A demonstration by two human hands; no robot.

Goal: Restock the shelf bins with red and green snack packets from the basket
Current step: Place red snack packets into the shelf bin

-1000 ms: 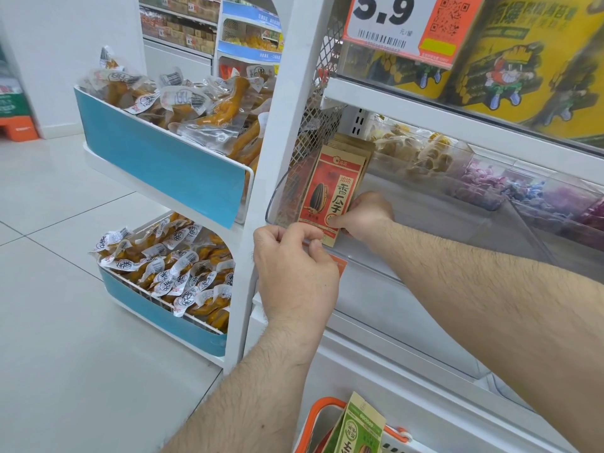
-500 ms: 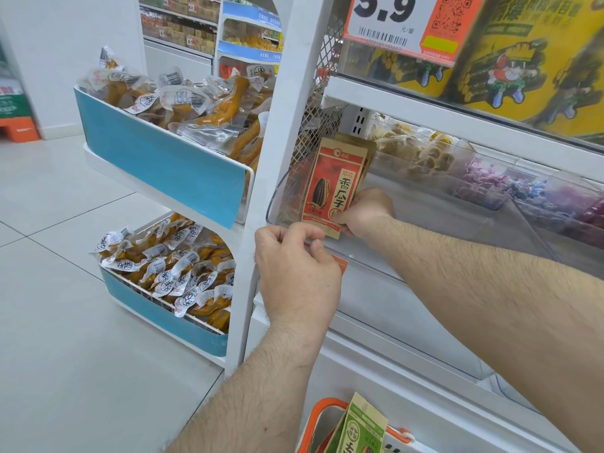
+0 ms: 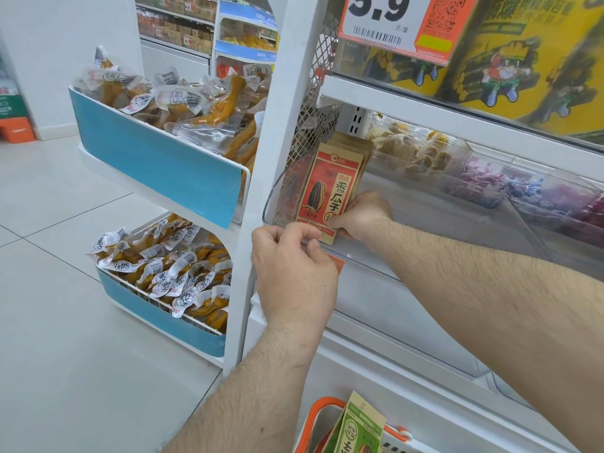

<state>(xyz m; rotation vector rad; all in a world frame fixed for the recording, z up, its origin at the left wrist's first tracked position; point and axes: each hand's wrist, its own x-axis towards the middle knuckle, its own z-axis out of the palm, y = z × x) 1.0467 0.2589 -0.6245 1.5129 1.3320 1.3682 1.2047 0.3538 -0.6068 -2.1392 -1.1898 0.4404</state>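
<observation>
Red snack packets [image 3: 330,194] stand upright at the clear bin's [image 3: 408,256] 9 o'clock end, the right hand [image 3: 362,215] gripping their lower corner and the left hand [image 3: 294,259] pinching the bin's front lip; best to square them against the wall before letting go.

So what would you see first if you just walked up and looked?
Probably the red snack packets standing at the left end of the clear shelf bin, gripped by the right hand while the left hand holds the bin's front edge. Above hangs a big orange price tag, and at the bottom a green packet pokes from the orange basket.
</observation>
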